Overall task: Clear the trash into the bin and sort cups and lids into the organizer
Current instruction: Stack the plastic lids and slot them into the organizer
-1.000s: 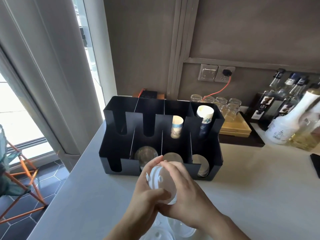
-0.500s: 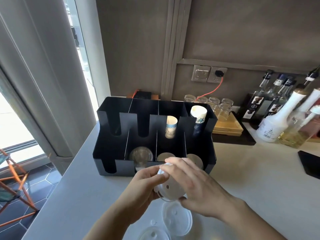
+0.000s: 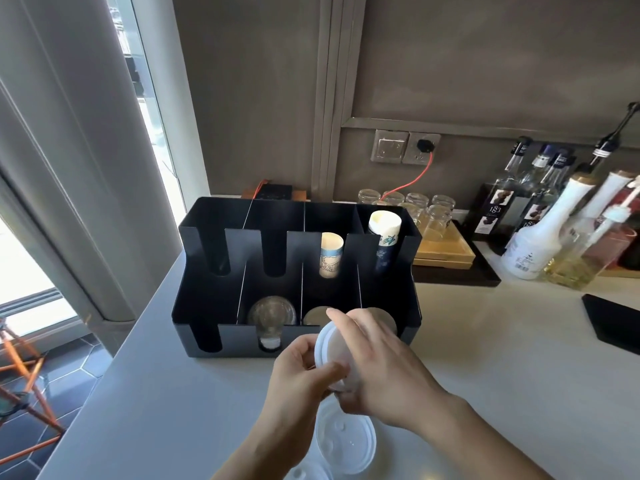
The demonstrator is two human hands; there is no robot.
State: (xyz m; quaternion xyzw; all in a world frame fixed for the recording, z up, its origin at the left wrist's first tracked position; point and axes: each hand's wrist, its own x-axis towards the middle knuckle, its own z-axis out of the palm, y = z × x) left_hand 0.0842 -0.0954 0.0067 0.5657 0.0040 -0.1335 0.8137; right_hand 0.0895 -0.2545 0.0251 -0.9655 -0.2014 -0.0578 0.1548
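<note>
Both hands, the left hand (image 3: 300, 370) and right hand (image 3: 382, 370), pinch white lids (image 3: 329, 344) together just near the black organizer (image 3: 207, 303) on the desk (image 3: 485, 358).

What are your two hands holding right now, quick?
Left hand: closed on the round white plastic lids.
Right hand: closed on the same stack of lids, fingers over the top.

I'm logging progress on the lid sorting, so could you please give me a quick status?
Both hands, left and right, shut on white lids. Organizer just ahead. More lids loose on counter.
</note>
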